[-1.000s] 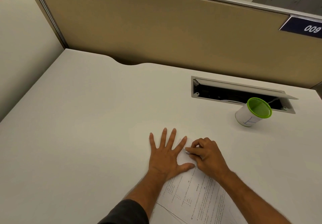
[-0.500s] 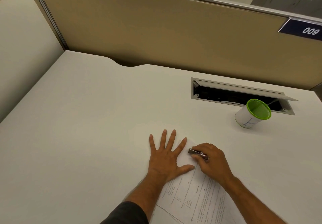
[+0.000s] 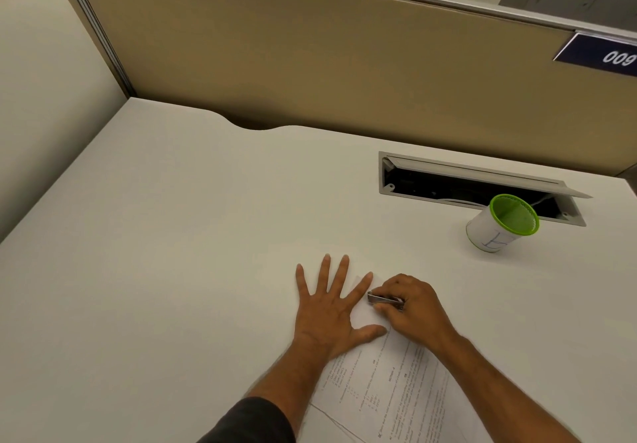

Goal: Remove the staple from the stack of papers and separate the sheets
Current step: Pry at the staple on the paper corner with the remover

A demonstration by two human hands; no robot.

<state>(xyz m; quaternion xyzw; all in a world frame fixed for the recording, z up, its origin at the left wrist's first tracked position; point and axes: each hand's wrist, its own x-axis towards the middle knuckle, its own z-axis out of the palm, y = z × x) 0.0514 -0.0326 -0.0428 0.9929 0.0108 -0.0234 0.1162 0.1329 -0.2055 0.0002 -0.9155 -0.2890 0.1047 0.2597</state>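
Head view is showing two hands on one white worktop (image 3: 172,236). The left hand (image 3: 329,311) is lying flat, fingers spread, pressing down one stack of papers (image 3: 386,391) at 6 o'clock. The right hand (image 3: 410,308) is gripping one small metal tool (image 3: 384,299), its tip touching the stack's top corner. One green-rimmed cup (image 3: 499,224) is standing at 2 o'clock.

The staple cannot be made out: the top corner of the printed white paper stack (image 3: 389,387) lies under the flat left hand (image 3: 327,308) and the closed right hand (image 3: 412,308). The small silver metal tool (image 3: 384,299) shows only partly between fingers. The stack's near end runs off the bottom edge; its print is unreadable.
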